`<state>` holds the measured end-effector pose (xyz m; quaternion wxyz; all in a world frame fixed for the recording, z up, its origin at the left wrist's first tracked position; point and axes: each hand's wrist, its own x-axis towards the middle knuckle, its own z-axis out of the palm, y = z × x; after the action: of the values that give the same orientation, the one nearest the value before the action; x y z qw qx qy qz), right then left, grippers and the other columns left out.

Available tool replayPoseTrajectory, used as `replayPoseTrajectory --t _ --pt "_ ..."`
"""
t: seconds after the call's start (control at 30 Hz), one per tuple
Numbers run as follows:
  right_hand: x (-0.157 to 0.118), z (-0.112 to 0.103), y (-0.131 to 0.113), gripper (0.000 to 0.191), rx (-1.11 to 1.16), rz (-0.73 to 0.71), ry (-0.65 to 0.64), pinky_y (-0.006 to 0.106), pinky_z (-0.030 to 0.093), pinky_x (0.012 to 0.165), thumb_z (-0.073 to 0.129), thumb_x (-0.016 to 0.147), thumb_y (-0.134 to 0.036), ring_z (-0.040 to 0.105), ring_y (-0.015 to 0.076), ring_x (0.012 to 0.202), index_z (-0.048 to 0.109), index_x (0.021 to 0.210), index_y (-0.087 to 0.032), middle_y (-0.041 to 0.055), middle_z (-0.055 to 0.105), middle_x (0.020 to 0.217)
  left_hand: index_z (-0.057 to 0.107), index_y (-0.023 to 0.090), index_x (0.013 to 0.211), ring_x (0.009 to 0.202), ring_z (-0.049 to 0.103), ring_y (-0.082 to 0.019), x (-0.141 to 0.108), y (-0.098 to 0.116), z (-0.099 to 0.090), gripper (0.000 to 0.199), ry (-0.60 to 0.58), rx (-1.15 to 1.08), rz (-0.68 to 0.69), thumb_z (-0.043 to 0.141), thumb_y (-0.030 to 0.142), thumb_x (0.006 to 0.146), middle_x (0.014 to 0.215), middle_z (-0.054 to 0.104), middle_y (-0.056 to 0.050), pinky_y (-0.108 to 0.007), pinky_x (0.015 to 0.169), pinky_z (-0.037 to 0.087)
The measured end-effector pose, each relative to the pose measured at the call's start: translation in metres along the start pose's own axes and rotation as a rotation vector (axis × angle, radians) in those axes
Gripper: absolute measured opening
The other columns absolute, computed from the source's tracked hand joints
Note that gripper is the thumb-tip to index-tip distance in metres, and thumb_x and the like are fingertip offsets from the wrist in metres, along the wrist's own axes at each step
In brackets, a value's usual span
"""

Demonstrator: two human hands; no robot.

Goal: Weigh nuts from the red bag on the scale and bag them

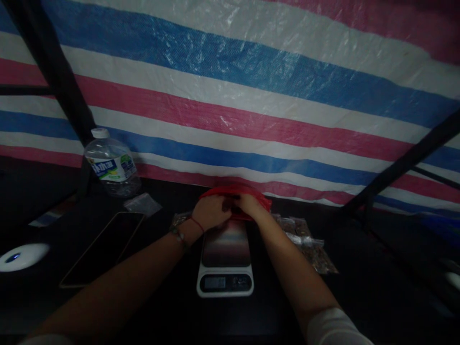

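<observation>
L hand (212,211) & R hand (247,205) at red bag (265,202) — by scale (225,256).

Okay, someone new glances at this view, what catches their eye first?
Probably the glossy red, white and blue striped plastic sheet filling the background. Next, the bright red plastic-looking item below centre, with the bare left hand and bare right hand at it, by the far end of the white rectangular digital scale.

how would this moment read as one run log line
left hand: at red bag; right hand: at same bag; grip: unclear; scale: nearer camera than bag; packets: mostly right of scale; phone: left of scale
</observation>
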<state>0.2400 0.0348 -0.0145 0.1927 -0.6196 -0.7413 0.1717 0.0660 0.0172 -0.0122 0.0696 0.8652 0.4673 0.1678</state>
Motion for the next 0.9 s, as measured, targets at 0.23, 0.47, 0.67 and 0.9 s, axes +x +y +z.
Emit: replayPoseTrajectory --t 0.23,0.47,0.67,0.9 --pt "-0.001 0.000 -0.012 0.029 0.269 -0.110 0.025 0.027 0.053 0.080 0.058 0.082 -0.010 0.069 0.0175 0.086 0.073 0.104 -0.020 0.0025 0.074 0.099 0.070 0.020 0.099 0.086 0.067 -0.023 0.005 -0.015 0.011 0.035 0.007 -0.103 -0.104 0.052 0.046 0.083 0.094 0.072 -0.009 -0.030 0.074 0.048" --pt "-0.009 0.002 -0.026 0.024 0.179 -0.281 -0.001 0.028 0.051 0.081 0.060 0.080 -0.008 0.068 0.0170 0.085 0.074 0.097 -0.018 0.0044 0.074 0.096 0.068 0.020 0.102 0.089 0.066 -0.022 0.003 -0.018 0.011 0.035 0.026 -0.147 -0.080 0.053 0.046 0.084 0.098 0.071 -0.008 -0.030 0.076 0.048" --pt "-0.009 0.003 -0.027 0.026 0.168 -0.347 0.144 0.030 0.049 0.087 0.062 0.081 -0.010 0.066 0.0178 0.093 0.071 0.104 -0.016 0.0066 0.073 0.103 0.066 0.019 0.101 0.091 0.066 -0.022 -0.001 -0.014 0.009 0.032 0.031 -0.121 -0.077 0.050 0.043 0.086 0.100 0.070 -0.008 -0.030 0.079 0.048" --pt "0.002 0.012 -0.011 0.037 0.008 -0.268 0.099 0.033 0.048 0.092 0.046 0.081 0.001 0.065 0.0205 0.099 0.073 0.101 -0.013 0.0109 0.072 0.106 0.058 0.015 0.102 0.087 0.068 -0.026 -0.005 -0.012 -0.001 0.034 0.009 0.039 -0.120 0.046 0.043 0.086 0.093 0.070 -0.012 -0.033 0.073 0.048"
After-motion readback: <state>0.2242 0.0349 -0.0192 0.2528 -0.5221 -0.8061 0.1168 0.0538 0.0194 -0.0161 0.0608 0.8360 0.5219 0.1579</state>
